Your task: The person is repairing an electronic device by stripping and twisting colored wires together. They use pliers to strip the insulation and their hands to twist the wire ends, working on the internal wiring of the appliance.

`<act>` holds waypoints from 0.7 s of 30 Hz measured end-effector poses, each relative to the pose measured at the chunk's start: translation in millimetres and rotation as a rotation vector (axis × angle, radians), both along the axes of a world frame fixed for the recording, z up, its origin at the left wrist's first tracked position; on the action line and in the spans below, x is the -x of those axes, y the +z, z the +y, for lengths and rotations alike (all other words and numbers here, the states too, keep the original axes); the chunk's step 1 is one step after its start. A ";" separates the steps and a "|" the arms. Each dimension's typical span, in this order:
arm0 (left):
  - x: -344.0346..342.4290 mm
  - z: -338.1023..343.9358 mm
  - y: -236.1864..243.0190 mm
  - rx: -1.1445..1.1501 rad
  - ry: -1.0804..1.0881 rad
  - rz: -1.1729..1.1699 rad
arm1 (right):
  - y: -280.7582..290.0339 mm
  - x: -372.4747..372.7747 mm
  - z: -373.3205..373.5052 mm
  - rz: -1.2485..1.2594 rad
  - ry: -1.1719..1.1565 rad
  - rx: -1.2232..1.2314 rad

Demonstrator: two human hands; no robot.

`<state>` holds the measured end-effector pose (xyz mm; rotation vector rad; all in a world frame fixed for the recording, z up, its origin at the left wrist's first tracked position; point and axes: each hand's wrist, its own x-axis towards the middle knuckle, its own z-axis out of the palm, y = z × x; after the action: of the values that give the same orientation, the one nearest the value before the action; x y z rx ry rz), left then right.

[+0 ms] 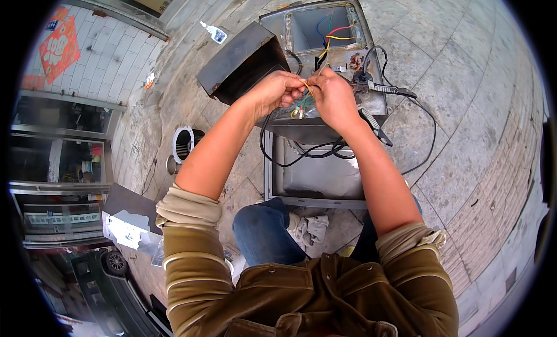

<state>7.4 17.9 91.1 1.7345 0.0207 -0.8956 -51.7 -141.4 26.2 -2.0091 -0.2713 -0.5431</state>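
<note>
The brown long-sleeved jacket [313, 285], cuffs rolled to the elbows, fills the bottom of the frame nearest the camera. At top centre, a thin orange-yellow wire [308, 88] lies between the two hands, just above a grey-black sheet-metal housing [316, 128]. The left hand [278, 89] has its grip together, thumb and forefinger pinched on the wire from its left side, the other fingers curled. The right hand [332, 99] is clamped on the same wire from the right, back of the hand up, some fingertips hidden beneath. Both forearms reach up the frame and converge there, the right one straighter.

Short green and yellow leads [299, 112] with small pale ends hang just below the fingers. Above, red, yellow and blue wires [339, 31] cross the housing's rectangular opening. A dark open metal box [241, 50] touches the housing's left side, and a black cable [434, 128] loops out to the right. Below the housing lies a shallow grey metal tray [319, 199]. Farther out, a white spray bottle [216, 33] lies upper left on the grey tiled floor [464, 145]; a pale-rimmed round fan drum [183, 144] sits left of centre.
</note>
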 end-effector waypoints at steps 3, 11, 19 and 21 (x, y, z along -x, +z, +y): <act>7.1 0.5 -5.4 -0.062 0.038 -0.232 | 0.9 -0.6 -0.9 0.030 0.002 -0.038; 24.8 1.2 3.1 -0.548 -0.425 -1.628 | -1.8 -3.9 -1.1 0.051 0.007 -0.090; 12.3 -1.8 -12.0 -0.324 -0.244 -0.841 | 2.0 -0.9 0.4 0.033 -0.013 -0.043; 6.6 0.8 -5.8 -0.099 -0.086 -0.282 | 1.2 -0.5 1.2 0.003 -0.021 -0.036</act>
<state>0.8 18.7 85.3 1.9528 -0.1996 -0.7141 -51.3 -140.2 27.3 -1.9799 -0.2367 -0.5543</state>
